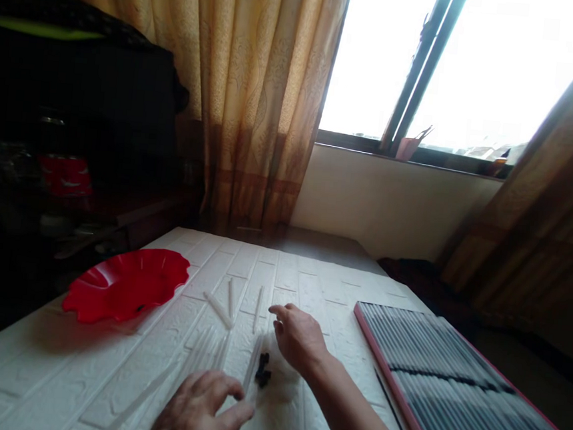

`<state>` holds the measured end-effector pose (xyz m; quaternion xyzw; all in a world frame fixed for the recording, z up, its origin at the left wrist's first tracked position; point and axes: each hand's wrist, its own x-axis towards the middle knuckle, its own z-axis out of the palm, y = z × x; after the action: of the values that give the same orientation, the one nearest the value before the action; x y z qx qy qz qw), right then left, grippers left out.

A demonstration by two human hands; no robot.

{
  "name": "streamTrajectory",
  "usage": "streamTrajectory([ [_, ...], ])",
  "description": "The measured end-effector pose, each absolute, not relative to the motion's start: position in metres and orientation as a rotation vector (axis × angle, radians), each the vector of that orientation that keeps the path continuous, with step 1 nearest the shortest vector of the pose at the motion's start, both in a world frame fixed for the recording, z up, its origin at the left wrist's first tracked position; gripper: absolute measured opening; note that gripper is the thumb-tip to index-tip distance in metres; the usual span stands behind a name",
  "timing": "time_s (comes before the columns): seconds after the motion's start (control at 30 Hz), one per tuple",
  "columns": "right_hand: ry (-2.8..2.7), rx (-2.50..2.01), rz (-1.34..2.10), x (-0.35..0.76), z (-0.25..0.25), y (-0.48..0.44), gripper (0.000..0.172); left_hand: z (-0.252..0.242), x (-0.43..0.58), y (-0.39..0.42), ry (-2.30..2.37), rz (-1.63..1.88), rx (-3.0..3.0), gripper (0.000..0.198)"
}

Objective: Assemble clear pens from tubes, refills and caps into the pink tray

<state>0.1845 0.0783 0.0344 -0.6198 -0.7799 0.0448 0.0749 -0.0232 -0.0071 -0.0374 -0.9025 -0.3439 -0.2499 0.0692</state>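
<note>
Indoors, white brick-pattern table point(42, 374), curtain point(257, 92) behind. Red dish point(108, 300) holds dark bit point(138, 308). Right of dish: left hand point(196, 411) pinches white stick point(253, 363); right hand point(300, 340) half-open, empty; farther right, stick-filled tray point(380, 357).

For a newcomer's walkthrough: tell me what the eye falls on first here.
The red wavy-edged dish stands out at the left of the table, and a glaring window fills the upper right. Low in the middle, the left hand and right hand are among thin white sticks, with a pink-edged tray of grey rods at right.
</note>
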Motion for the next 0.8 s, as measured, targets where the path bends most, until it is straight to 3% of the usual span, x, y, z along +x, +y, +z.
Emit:
streamTrajectory([
  [0.07, -2.374, -1.835, 0.144, 0.178, 0.033, 0.09, 0.03, -0.046, -0.023, 0.0, -0.985, -0.846, -2.619, 0.031],
  [0.13, -2.419, -1.803, 0.162, 0.17, 0.031, 0.099, 0.028, -0.057, -0.02, 0.006, -0.95, -0.888, -2.564, 0.01],
  [0.3, -2.423, -1.873, 0.206, 0.153, 0.027, 0.112, 0.029, -0.058, -0.018, 0.008, -0.928, -0.8, -2.56, 0.03],
  [0.57, -2.12, -2.132, 0.374, 0.197, 0.026, 0.122, 0.029, -0.043, -0.02, 0.001, -1.026, -0.738, -2.592, 0.029],
  [0.8, -2.004, -1.9, 0.504, 0.234, 0.037, 0.048, 0.033, -0.041, -0.018, -0.006, -1.124, -0.788, -2.596, 0.034],
])
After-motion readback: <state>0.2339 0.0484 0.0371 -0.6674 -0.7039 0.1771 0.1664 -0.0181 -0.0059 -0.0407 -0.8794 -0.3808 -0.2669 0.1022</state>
